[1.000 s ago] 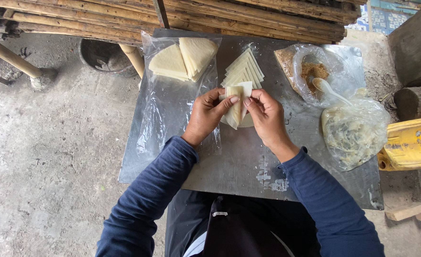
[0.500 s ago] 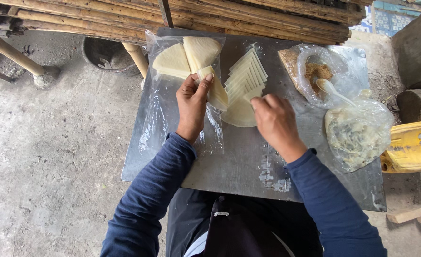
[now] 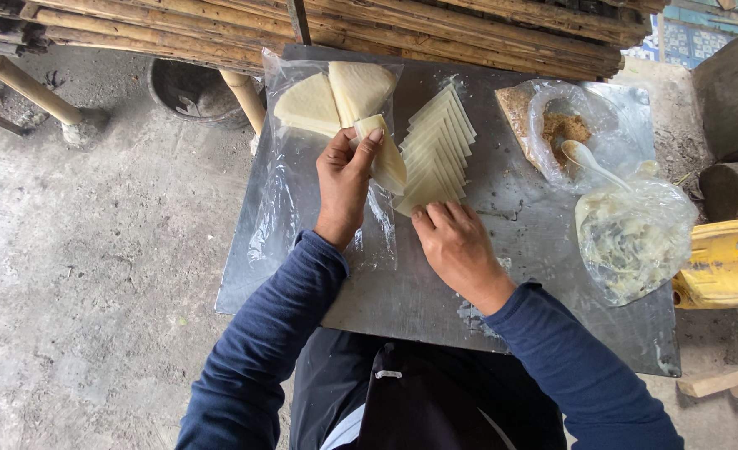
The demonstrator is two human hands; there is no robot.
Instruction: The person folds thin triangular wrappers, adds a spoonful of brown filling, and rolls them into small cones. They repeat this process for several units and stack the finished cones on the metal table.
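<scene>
Folded wrapper (image 3: 383, 154) in left hand (image 3: 344, 179), seemingly pointing up-left.

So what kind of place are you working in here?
Probably an informal outdoor or open-sided food-prep spot, not a kitchen: a metal sheet serves as worktop over bare concrete ground, bamboo poles are stacked behind, and fillings sit in plastic bags.

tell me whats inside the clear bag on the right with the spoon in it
The clear bag holds a pale, lumpy mix, and the white spoon pokes out of its top. The bag's folds blur what the mix is.
</scene>
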